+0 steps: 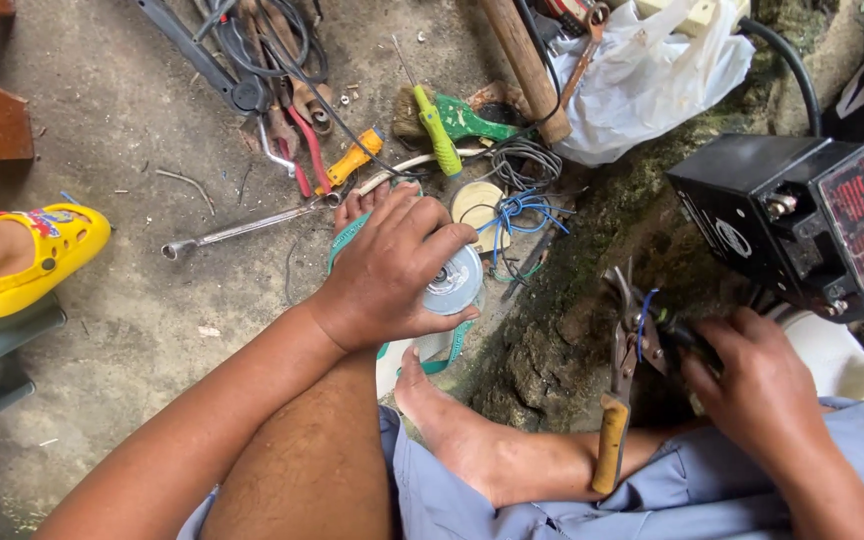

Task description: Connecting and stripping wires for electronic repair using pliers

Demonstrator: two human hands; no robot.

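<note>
In the head view, you are sitting on the concrete floor (122, 330) with your left hand (387, 265) spread flat over a round silver disc (455, 282). Your fingers (422, 215) are curling around its upper edge and your thumb is pressing along its lower side, so the hand is closing on the disc rather than lying open. The disc is sitting just in front of your bare foot (452, 420), over a teal strap (347, 238) that is peeking out on both sides of the hand.

Your right hand (762, 385) is resting low beside your knee, its fingers bent around something dark; I cannot tell what it is or how firmly you are gripping it. Just left of that hand, pliers with a wooden-coloured handle (614, 440) are standing tilted against your leg.

A black box with a red rectangular panel (802, 215) is sitting above your right hand. A white plastic bag (652, 75) is lying crumpled at the top, near a wooden handle (527, 65). A tangle of blue wire (517, 212) is lying beside a cream round lid (477, 200). A steel spanner (242, 228), a green screwdriver (437, 130) and red-handled pliers (302, 150) are scattered beyond. A yellow clog (37, 255) is showing at the left edge.
</note>
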